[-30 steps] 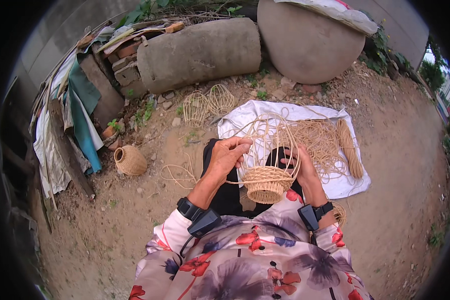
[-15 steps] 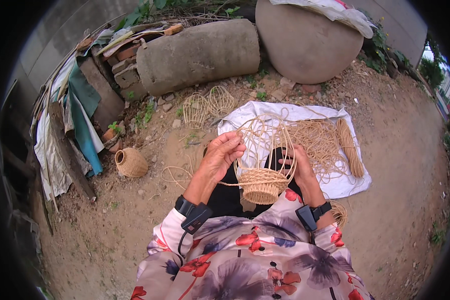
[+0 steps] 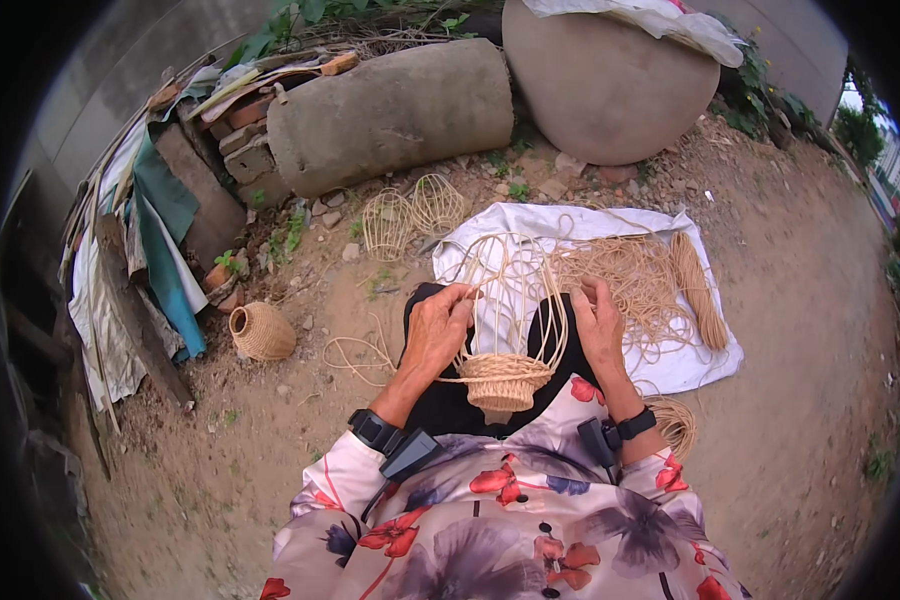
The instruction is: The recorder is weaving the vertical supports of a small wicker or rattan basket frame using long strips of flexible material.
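Note:
A half-woven basket (image 3: 505, 378) stands upright at my lap, its lower part woven in tan cord. Bare, curved stakes rise from it and arch together at the top. My left hand (image 3: 440, 328) is closed at the stakes on the basket's left side, fingertips pinched there. Beside the right-hand stakes, my right hand (image 3: 598, 322) is raised with thumb and fingers apart, seemingly holding nothing. A loose cord (image 3: 448, 380) runs leftward from the woven band, passing under my left wrist. The basket's far side is partly hidden by its stakes.
A white sheet (image 3: 660, 373) carries tangled cord (image 3: 620, 275) and a bundled hank (image 3: 698, 290). Two bare basket frames (image 3: 386, 225) lie beyond, a finished woven basket (image 3: 262, 331) at left. A coil (image 3: 673, 425) sits by my right forearm. A concrete cylinder (image 3: 390, 115) lies behind.
The basket has shifted slightly left and become more upright. My right hand has come away from its right side and up; my left hand has moved a little lower along the stakes.

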Demonstrator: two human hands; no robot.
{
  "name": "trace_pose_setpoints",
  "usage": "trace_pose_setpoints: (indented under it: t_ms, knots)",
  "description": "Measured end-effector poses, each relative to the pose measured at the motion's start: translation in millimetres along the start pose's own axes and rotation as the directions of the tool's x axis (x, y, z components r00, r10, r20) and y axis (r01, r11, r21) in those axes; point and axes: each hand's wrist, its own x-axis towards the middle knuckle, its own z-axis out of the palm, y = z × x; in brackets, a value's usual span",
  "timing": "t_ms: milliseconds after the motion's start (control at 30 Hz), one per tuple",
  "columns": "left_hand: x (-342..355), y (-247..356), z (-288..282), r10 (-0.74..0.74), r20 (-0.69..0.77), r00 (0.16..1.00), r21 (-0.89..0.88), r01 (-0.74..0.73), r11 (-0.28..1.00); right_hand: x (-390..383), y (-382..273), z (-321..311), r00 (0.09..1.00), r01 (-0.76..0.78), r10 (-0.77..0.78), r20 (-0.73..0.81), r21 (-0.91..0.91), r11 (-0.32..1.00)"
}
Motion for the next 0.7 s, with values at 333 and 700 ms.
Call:
trace_pose_setpoints:
  t_ms: [333,700]
  knots:
    - [-1,8,13,0.44,-0.001,0.898,0.304,-0.419,0.856,28,-20,12,0.948,-0.103,0.056,0.314,0.137,0.985]
    - [-7,13,2,0.316,0.159,0.935,0.221,-0.346,0.912,32,-27,27,0.88,-0.346,0.3,0.369,0.064,0.936]
